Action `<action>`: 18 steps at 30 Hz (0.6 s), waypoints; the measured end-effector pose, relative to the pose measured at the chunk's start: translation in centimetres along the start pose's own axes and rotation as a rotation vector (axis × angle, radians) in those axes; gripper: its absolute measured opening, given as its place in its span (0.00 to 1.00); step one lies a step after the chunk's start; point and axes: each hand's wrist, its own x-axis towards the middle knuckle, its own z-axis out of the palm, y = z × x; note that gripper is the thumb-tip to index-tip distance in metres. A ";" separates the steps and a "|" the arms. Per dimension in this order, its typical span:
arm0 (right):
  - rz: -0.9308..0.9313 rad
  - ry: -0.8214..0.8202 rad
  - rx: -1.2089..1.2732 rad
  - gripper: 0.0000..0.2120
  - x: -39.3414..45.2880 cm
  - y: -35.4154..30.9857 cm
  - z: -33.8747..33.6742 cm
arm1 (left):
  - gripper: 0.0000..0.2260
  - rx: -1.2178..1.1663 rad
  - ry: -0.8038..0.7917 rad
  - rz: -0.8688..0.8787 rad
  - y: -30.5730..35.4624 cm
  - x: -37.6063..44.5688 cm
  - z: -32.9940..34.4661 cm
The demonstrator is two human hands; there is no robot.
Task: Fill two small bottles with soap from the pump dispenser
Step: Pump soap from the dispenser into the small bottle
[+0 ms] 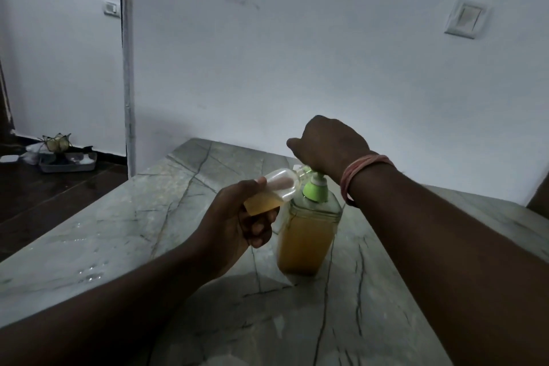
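A clear pump dispenser (309, 235) with a green collar and pump stands on the marble table (118, 232), about two-thirds full of amber soap. My right hand (326, 148) sits on top of the pump head and hides it. My left hand (237, 223) grips a small clear bottle (273, 190), tilted with its mouth up against the pump's spout. Amber soap lies in the lower part of this small bottle. Only one small bottle is in view.
The table runs up to a white wall (297, 53) with a switch plate (465, 18). Wet drops (89, 273) lie on the table's left part. On the dark floor at far left sits a grey tray (68, 162) with small items.
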 end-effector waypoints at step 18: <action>0.094 -0.070 0.179 0.15 -0.1 0.9 1.0 | 0.15 -0.004 0.000 0.005 -0.1 0.2 -0.1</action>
